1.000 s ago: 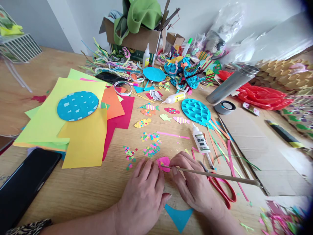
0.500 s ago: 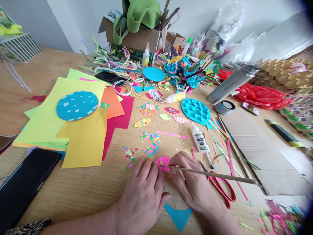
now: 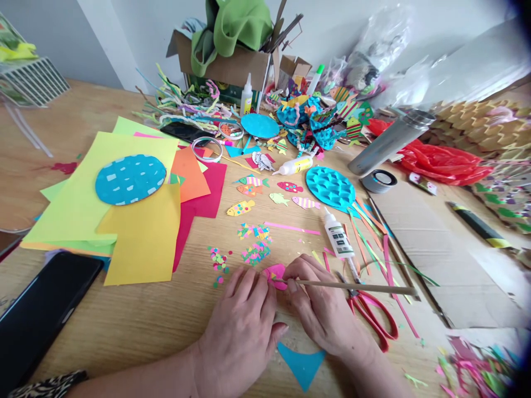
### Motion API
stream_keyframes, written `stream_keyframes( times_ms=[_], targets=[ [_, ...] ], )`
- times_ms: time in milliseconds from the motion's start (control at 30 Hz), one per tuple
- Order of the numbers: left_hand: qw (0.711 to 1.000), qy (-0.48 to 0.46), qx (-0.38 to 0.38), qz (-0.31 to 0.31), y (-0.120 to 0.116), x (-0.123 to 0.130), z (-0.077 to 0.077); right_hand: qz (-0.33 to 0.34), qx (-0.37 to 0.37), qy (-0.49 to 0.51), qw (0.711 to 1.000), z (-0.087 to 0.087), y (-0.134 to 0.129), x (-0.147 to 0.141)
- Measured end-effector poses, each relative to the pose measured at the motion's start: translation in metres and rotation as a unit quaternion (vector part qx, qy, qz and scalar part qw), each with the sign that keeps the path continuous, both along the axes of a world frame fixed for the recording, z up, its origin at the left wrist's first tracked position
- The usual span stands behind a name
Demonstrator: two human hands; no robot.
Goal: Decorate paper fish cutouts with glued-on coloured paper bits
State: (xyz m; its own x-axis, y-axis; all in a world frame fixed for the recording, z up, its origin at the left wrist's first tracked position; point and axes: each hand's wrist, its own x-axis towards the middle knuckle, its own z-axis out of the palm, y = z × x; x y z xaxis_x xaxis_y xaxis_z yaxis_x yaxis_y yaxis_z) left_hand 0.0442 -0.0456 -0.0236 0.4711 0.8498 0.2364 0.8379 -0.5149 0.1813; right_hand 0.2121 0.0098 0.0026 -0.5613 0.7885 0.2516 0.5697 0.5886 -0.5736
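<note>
A pink paper cutout, apparently a fish (image 3: 275, 272), lies on the table between my hands, partly hidden by my fingers. My left hand (image 3: 244, 315) rests flat with outstretched fingers, the index fingertip on the cutout's left end. In my right hand (image 3: 319, 304), thumb and fingers pinch a thin wooden stick (image 3: 365, 287). Its tip touches the cutout near a small yellow piece. Just beyond my fingers are tiny paper triangles (image 3: 256, 252) and punched dots (image 3: 218, 258). Below my hands lies a blue paper scrap (image 3: 302, 365).
Red-handled scissors (image 3: 375, 320) and a glue bottle (image 3: 338, 237) lie beside my right hand. Finished paper fish (image 3: 240, 208) sit farther back. Coloured sheets (image 3: 143, 243) and a black phone (image 3: 47, 309) are on the left; cardboard (image 3: 440, 260) is on the right.
The stick's far end has swung a little toward the left and away from me while its tip stays on the pink cutout. My left hand has barely moved.
</note>
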Motion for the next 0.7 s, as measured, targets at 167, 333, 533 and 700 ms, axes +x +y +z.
stream_keyframes(
  times_ms=[167,333,533,700],
  targets=[
    [1.000,-0.005,-0.008,0.010,0.0008,-0.0005,-0.0004,-0.002,-0.005,0.001,1.000,0.0000,0.0001,-0.0004],
    [1.000,-0.008,-0.013,0.010,0.0008,-0.0009,-0.0003,-0.005,-0.003,0.007,1.000,-0.0001,0.0000,0.0000],
    [1.000,-0.007,-0.016,0.010,0.0018,-0.0012,0.0000,-0.025,-0.016,0.011,0.999,-0.0026,-0.0008,-0.0003],
    [1.000,-0.007,-0.015,0.011,0.0015,-0.0014,0.0003,-0.033,-0.012,0.021,0.999,-0.0051,-0.0023,0.0001]
  ],
)
